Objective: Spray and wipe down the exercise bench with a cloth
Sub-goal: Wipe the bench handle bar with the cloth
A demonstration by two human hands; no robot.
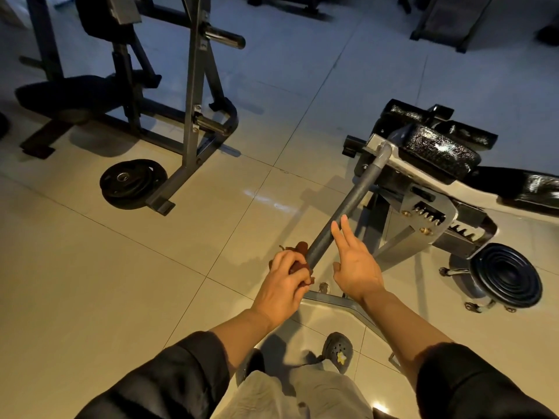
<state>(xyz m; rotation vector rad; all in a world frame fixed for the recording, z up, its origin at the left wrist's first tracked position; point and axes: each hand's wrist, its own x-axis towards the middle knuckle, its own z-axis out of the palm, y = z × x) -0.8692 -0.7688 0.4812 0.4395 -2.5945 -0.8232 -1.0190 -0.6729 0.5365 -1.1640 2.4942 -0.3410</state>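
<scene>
The exercise bench (435,152) stands at the right, with wet-looking black pads and a grey metal frame. A long grey bar (348,204) runs from its frame down toward me. My left hand (286,279) grips a reddish-brown cloth (299,261) wrapped round the bar's near end. My right hand (355,261) hovers just right of the bar, palm up and fingers straight, the fingertips touching the bar. No spray bottle is in view.
A dark weight rack (193,95) with plate pegs stands at the upper left, and a black weight plate (131,182) lies at its foot. Another plate (506,275) hangs on the bench's side. The floor is pale tile (90,267). My shoe (337,350) is below.
</scene>
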